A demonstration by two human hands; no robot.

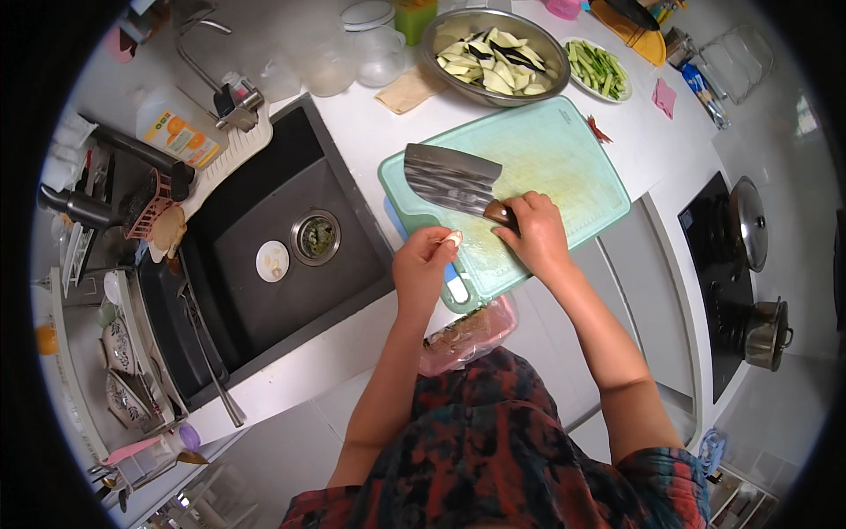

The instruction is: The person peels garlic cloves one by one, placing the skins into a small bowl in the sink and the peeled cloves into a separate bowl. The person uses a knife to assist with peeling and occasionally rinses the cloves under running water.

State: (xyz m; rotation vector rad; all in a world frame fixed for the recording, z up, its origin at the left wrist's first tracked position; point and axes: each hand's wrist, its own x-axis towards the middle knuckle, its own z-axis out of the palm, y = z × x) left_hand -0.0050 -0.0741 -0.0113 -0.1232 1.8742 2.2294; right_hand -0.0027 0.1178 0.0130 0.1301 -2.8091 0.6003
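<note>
My left hand (pixel 424 261) pinches a small pale piece, apparently a garlic clove (pixel 455 239), between thumb and fingertips over the near left part of a green cutting board (pixel 568 152). My right hand (pixel 540 231) has its fingers around the wooden handle (pixel 497 211) of a cleaver. The cleaver's broad blade (pixel 449 175) lies flat over the board, pointing to the far left. In the sink, a small white dish (pixel 263 270) holds several pale pieces. It stands left of the drain strainer (pixel 316 237), which has green scraps in it.
A steel bowl (pixel 562 73) of cut eggplant and a plate (pixel 624 97) of green vegetable strips stand beyond the board. Dried red chilies (pixel 598 129) lie at its far right. Below the counter edge is a lined pink bin (pixel 472 337). A cooktop (pixel 707 264) with a pot (pixel 765 336) is right.
</note>
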